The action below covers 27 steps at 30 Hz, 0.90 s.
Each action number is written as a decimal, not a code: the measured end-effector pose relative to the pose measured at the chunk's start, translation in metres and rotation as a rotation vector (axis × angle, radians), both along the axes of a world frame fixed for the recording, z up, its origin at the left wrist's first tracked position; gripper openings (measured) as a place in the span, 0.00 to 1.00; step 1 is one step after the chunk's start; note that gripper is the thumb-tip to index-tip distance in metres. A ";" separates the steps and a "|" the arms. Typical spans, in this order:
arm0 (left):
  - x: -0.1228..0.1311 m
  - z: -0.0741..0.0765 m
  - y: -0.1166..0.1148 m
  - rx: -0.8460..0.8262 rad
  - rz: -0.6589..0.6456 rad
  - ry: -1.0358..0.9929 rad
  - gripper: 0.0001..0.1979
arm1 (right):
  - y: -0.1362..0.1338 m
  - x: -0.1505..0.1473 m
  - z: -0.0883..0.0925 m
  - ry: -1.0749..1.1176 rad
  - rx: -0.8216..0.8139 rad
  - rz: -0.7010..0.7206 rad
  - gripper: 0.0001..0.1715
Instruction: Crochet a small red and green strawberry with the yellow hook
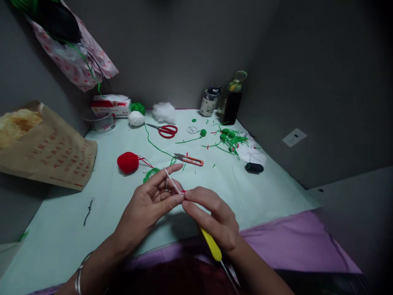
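Observation:
My left hand (144, 203) pinches a tiny red crochet piece (183, 191) between thumb and fingers. White yarn (172, 180) runs from the piece up over the raised left index finger. My right hand (216, 215) meets it fingertip to fingertip and is closed round a crochet hook (211, 244) with a yellow handle. The handle slants down below the palm, and a thin metal shaft shows past its lower end. The hook's working tip is hidden by the fingers. Just beyond the left hand lie a coil of green yarn (151, 175) and orange thread snips (193, 160).
A red yarn ball (128, 162), red-handled scissors (167, 131), white yarn ball (136, 118) and white stuffing (163, 112) lie farther back. Green crochet pieces (229, 135) are heaped right, near a dark bottle (232, 104) and a pen cup (209, 102). A paper bag (66, 151) stands left.

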<state>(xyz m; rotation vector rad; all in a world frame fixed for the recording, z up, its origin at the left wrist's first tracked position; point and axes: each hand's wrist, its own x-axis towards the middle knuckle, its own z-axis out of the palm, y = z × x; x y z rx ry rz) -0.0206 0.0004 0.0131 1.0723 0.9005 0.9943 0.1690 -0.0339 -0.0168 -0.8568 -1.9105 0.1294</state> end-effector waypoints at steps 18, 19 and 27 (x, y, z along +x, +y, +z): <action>0.002 -0.008 0.003 -0.273 -0.163 -0.221 0.39 | 0.009 0.002 0.006 0.276 -0.183 0.196 0.20; 0.002 -0.008 0.003 -0.270 -0.156 -0.207 0.40 | 0.008 0.002 0.008 0.284 -0.199 0.193 0.19; -0.005 -0.008 0.005 -0.163 -0.131 -0.073 0.43 | 0.004 0.007 0.006 0.471 -0.377 0.158 0.11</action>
